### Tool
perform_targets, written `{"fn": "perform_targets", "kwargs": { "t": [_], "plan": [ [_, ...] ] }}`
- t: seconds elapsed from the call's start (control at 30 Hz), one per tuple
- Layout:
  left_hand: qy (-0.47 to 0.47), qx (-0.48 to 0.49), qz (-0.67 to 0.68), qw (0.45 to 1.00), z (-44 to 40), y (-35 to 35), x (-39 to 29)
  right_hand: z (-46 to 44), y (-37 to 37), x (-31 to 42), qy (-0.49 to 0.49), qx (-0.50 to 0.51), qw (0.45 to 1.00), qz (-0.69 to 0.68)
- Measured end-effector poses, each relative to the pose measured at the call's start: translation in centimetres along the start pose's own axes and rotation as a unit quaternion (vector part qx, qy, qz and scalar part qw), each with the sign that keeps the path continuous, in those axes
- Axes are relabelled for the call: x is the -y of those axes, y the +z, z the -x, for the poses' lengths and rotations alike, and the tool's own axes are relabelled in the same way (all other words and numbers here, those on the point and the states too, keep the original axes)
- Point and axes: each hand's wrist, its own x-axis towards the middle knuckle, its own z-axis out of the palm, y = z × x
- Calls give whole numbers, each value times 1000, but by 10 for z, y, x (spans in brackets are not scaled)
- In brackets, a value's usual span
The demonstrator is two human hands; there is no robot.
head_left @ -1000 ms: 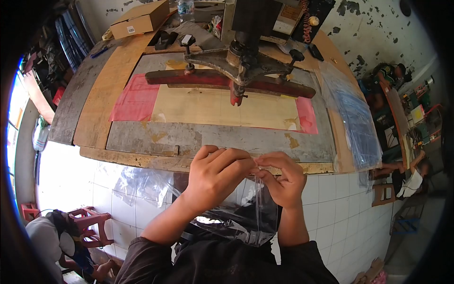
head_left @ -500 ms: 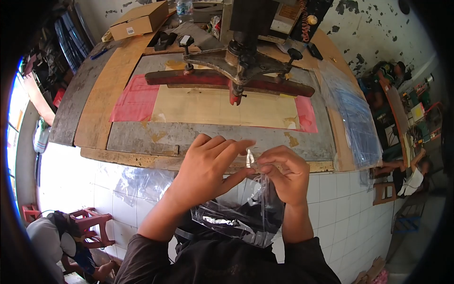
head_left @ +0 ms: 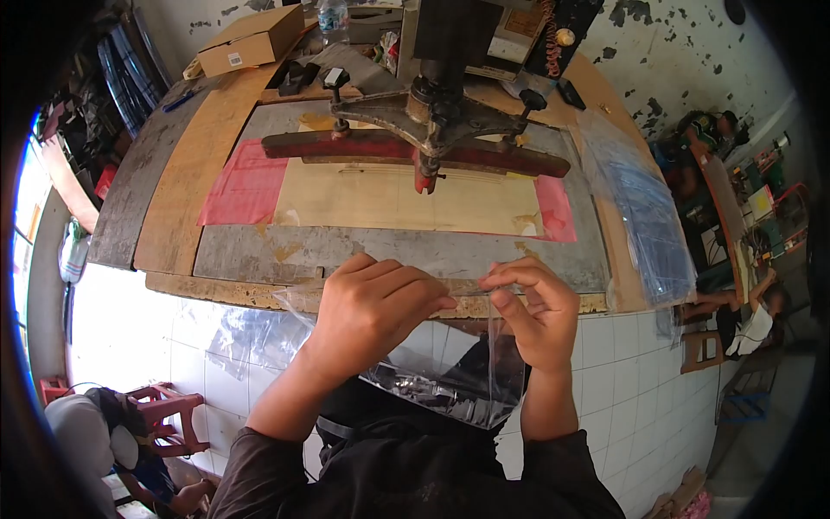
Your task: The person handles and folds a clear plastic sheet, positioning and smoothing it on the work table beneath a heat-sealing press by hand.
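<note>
A clear plastic sheet (head_left: pixel 445 368), perhaps a bag or sleeve, hangs between my hands in front of my dark clothing, its lower edge catching the light. My left hand (head_left: pixel 372 303) is closed on the upper left of this plastic, thumb and fingers pressed together. On the other side, my right hand (head_left: pixel 543 316) pinches the upper right part, with its fingers curled over the top edge. Both hands are just in front of the worktable's near edge (head_left: pixel 467 305). What lies under the left fingers is hidden.
A press machine (head_left: pixel 432 121) with a long red bar (head_left: pixel 346 147) stands over a cream sheet (head_left: pixel 346 199) with pink ends. Stacked clear plastic (head_left: pixel 653 225) lies at the table's right. A cardboard box (head_left: pixel 251 41) sits at the back left. Other people are at both sides.
My hands have moved apart, stretching the plastic's top edge between them. The shiny peak of plastic that stood up between the fingers is gone, and the plastic hangs flatter.
</note>
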Motion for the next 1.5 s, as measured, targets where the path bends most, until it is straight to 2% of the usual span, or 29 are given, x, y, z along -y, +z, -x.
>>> {"fn": "perform_targets", "kwargs": {
  "t": [0.37, 0.8, 0.9, 0.97, 1.0, 1.13, 1.2, 1.23, 1.3, 1.33, 1.4, 1.5],
  "plan": [
    [10, -11, 5, 1000, -3, -2, -4, -3, 0, 0, -4, -10, 999, -41],
    [46, -22, -45, 998, -5, 5, -3, -3, -3, -12, -24, -27, 999, -22],
    [54, -8, -91, 994, -11, 2, -1, -4, -5, -36, -69, -78, 993, -49],
    [51, 5, -116, 992, -17, -2, 4, -8, -14, -52, -84, -166, 980, -67],
    [50, 6, -128, 991, -18, -6, 8, -7, -24, -62, -81, -183, 979, -29],
    [44, 39, -128, 990, 2, -1, 30, 6, -40, -90, -109, -194, 975, 20],
    [38, 53, -112, 992, 18, 6, 40, 16, -45, -93, -69, -125, 985, 94],
    [19, 63, -109, 992, 27, 8, 43, 18, -46, -93, -65, -126, 985, 94],
    [1, 79, -103, 992, 42, 10, 48, 20, -46, -82, 51, -82, 993, 68],
    [-11, 79, -104, 991, 49, 11, 51, 23, -47, -79, 54, -84, 993, 69],
    [-24, 78, -106, 991, 55, 10, 54, 27, -51, -76, 128, -37, 989, 60],
    [-24, 79, -82, 993, 61, 9, 58, 26, -57, -71, 112, 2, 991, 68]
  ]
}}
